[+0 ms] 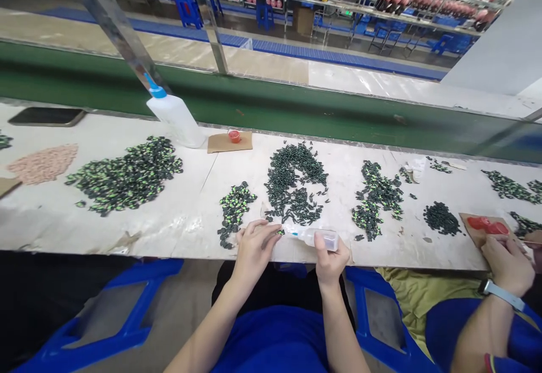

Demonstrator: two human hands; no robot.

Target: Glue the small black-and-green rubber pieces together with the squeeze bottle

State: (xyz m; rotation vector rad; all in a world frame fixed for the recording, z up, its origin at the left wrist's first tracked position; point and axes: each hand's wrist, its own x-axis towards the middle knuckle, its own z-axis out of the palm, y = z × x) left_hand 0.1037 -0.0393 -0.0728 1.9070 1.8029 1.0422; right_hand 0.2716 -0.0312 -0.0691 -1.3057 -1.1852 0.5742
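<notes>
My right hand (pixel 333 261) is wrapped round a small clear squeeze bottle (pixel 311 236), held nearly level with its blue tip pointing left. The fingers of my left hand (pixel 256 243) are pinched on a small black-and-green piece (pixel 280 232), just left of the bottle's tip. Behind both hands spreads a pile of small dark oblong pieces (pixel 284 184). A smaller pile of black-and-green pieces (pixel 237 206) lies by my left hand, and another black-and-green pile (pixel 372 198) is to the right of the bottle.
A large white bottle with a blue cap (pixel 178 119) stands near a red cup (pixel 234 136) on cardboard. Left lie a big black-and-green pile (pixel 127 175), pink pieces (pixel 44 163) and a phone (pixel 47 116). A co-worker's hand (pixel 508 263) is at the right, near red pieces (pixel 495 227).
</notes>
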